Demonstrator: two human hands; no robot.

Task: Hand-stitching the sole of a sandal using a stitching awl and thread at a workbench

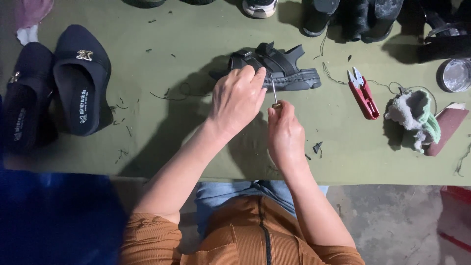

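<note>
Your left hand (238, 98) pins the black sandal (274, 66) at twelve o'clock on the green table (162, 147), steadying it, while your right hand (284, 135) grips an awl (274, 93) against its sole.

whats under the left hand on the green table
The left hand covers the near end of a black sandal; its far straps and sole show. The right hand holds a thin metal tool against it.

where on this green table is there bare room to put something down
Widest bare patch: between the slippers and the left hand, only thread scraps there. A smaller one lies between the right hand and the snips. Crowded: the far edge with shoes, and the right end around the rag.
</note>
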